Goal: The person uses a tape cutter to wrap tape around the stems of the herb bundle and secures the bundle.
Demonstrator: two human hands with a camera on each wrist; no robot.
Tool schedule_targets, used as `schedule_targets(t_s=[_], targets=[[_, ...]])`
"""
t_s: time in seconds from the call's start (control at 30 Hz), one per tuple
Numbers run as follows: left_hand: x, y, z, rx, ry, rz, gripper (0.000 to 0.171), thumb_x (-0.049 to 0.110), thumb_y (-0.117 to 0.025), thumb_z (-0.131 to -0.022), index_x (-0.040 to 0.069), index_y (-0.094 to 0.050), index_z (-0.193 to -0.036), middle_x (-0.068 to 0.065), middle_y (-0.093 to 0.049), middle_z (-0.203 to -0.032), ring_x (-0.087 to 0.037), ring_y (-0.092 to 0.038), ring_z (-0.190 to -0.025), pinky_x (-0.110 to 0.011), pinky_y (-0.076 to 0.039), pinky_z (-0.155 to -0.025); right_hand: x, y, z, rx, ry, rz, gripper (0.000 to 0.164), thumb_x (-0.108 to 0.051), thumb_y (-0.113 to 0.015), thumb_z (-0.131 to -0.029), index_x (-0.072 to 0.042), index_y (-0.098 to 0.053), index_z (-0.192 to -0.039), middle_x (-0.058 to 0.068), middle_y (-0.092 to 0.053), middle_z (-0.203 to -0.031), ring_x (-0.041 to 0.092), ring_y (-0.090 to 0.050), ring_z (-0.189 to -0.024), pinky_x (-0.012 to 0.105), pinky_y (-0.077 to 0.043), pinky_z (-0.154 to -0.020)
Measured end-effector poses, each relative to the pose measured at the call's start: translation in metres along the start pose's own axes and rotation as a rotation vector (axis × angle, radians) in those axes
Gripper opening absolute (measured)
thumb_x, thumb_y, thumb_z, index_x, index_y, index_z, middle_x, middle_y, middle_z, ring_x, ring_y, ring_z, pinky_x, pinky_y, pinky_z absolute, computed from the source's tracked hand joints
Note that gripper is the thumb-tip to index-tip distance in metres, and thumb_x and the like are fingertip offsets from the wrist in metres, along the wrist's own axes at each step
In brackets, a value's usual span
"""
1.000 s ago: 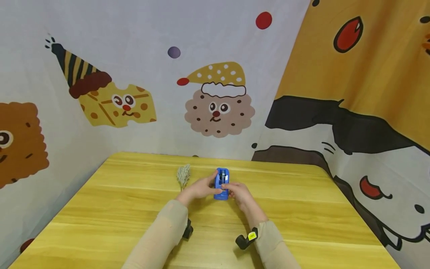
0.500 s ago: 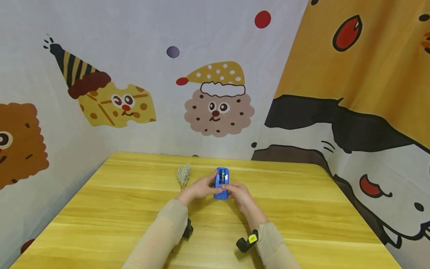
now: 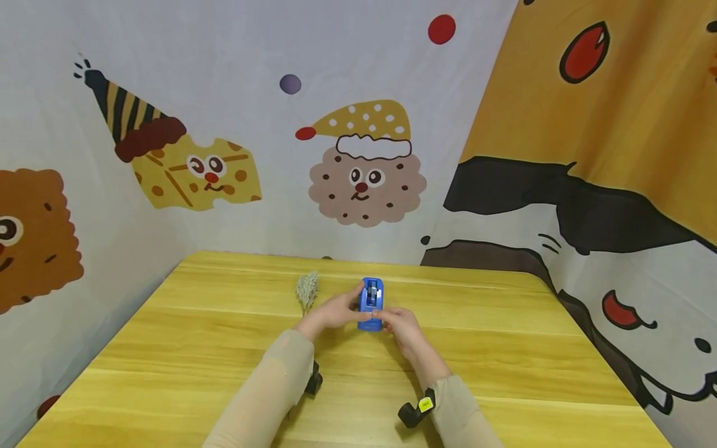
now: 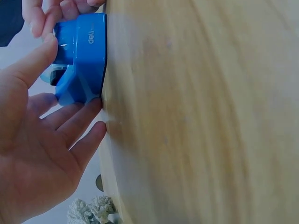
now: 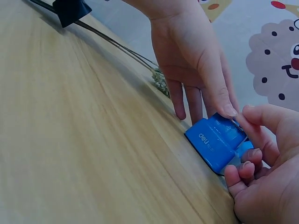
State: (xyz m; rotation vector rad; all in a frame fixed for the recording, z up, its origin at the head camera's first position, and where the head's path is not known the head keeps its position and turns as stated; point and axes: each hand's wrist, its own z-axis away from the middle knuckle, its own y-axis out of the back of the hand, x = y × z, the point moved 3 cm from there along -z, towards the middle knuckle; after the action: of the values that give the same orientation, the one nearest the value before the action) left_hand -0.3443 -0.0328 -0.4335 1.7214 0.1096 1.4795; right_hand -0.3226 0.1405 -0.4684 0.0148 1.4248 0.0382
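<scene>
A blue tape dispenser (image 3: 371,302) marked "deli" stands on the table, its roll slot facing up. My left hand (image 3: 338,311) holds it from the left, the thumb over its near end and the fingers along its side, as the left wrist view shows. From the right, my right hand (image 3: 400,323) reaches to the dispenser's near top, its thumb and index finger pinching the end of the tape close to the left thumb. The other right fingers (image 5: 247,170) are curled beside the dispenser. The clear tape itself is hard to make out.
Left of the dispenser lies a dried flower sprig (image 3: 307,291), its stems running behind the left forearm. Black wrist cameras (image 3: 417,409) hang under the sleeves. The wooden table (image 3: 504,348) ends at a cartoon-printed curtain (image 3: 235,93).
The right fingertips have shifted slightly toward the near end of the dispenser, closer to the left thumb. My left hand and the dispenser stay in place.
</scene>
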Motion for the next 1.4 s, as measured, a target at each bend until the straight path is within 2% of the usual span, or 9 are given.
schedule_targets(t_s=[0.13,0.37,0.6,0.8,0.97,1.2,1.4], targets=[[0.000,0.003,-0.001,-0.019,-0.003,0.009,0.088,0.043,-0.065,-0.092,0.013,-0.013,-0.156,-0.019,-0.035,-0.150,-0.036,-0.040,-0.133,-0.051,-0.030,-0.109,0.000,0.000,0.001,0.011,0.017,0.002,0.019,-0.014,-0.074,-0.081,0.004,-0.071,-0.088,0.003,-0.061,-0.084,0.016,-0.050,-0.073,0.027,-0.043,-0.070],[-0.002,0.005,-0.001,-0.034,0.020,0.020,0.086,0.042,-0.065,-0.092,0.015,-0.013,-0.156,-0.018,-0.035,-0.150,-0.036,-0.039,-0.134,-0.052,-0.030,-0.109,0.001,-0.002,0.007,-0.009,0.012,0.051,0.027,-0.016,-0.073,-0.082,0.007,-0.070,-0.097,0.007,-0.066,-0.086,0.015,-0.050,-0.070,0.026,-0.043,-0.066],[-0.004,0.004,-0.005,-0.051,-0.006,0.043,0.085,0.033,-0.065,-0.093,0.012,-0.012,-0.156,-0.019,-0.032,-0.152,-0.036,-0.038,-0.135,-0.051,-0.030,-0.110,-0.001,-0.005,0.015,0.015,0.049,0.064,0.023,-0.011,-0.073,-0.081,0.008,-0.070,-0.092,0.005,-0.064,-0.079,0.015,-0.048,-0.067,0.025,-0.042,-0.063],[-0.004,0.004,-0.005,-0.049,-0.020,0.052,0.085,0.031,-0.065,-0.093,0.010,-0.011,-0.156,-0.021,-0.033,-0.151,-0.036,-0.040,-0.133,-0.050,-0.032,-0.109,0.001,-0.006,0.020,0.026,0.075,0.154,0.025,-0.017,-0.073,-0.083,0.006,-0.071,-0.093,0.001,-0.060,-0.081,0.016,-0.048,-0.075,0.027,-0.042,-0.066],[-0.002,0.004,-0.003,-0.050,-0.028,0.087,0.085,0.029,-0.065,-0.094,0.009,-0.011,-0.155,-0.022,-0.032,-0.151,-0.037,-0.039,-0.133,-0.049,-0.032,-0.109,0.004,-0.006,0.025,0.049,0.104,0.227,0.027,-0.019,-0.072,-0.085,0.006,-0.072,-0.096,0.007,-0.065,-0.091,0.019,-0.051,-0.085,0.030,-0.044,-0.073],[-0.002,0.004,-0.004,-0.042,-0.019,0.105,0.085,0.027,-0.066,-0.093,0.009,-0.012,-0.155,-0.022,-0.032,-0.151,-0.037,-0.039,-0.134,-0.050,-0.032,-0.109,0.002,-0.007,0.037,0.073,0.171,0.269,0.025,-0.016,-0.071,-0.086,0.008,-0.071,-0.094,0.008,-0.065,-0.088,0.019,-0.054,-0.084,0.032,-0.047,-0.073],[-0.003,0.003,-0.004,-0.041,-0.014,0.114,0.085,0.027,-0.066,-0.093,0.009,-0.012,-0.155,-0.022,-0.032,-0.151,-0.037,-0.038,-0.134,-0.051,-0.031,-0.109,0.003,-0.007,0.040,0.101,0.180,0.274,0.023,-0.014,-0.072,-0.085,0.007,-0.072,-0.091,0.007,-0.065,-0.085,0.017,-0.052,-0.081,0.030,-0.045,-0.069]])
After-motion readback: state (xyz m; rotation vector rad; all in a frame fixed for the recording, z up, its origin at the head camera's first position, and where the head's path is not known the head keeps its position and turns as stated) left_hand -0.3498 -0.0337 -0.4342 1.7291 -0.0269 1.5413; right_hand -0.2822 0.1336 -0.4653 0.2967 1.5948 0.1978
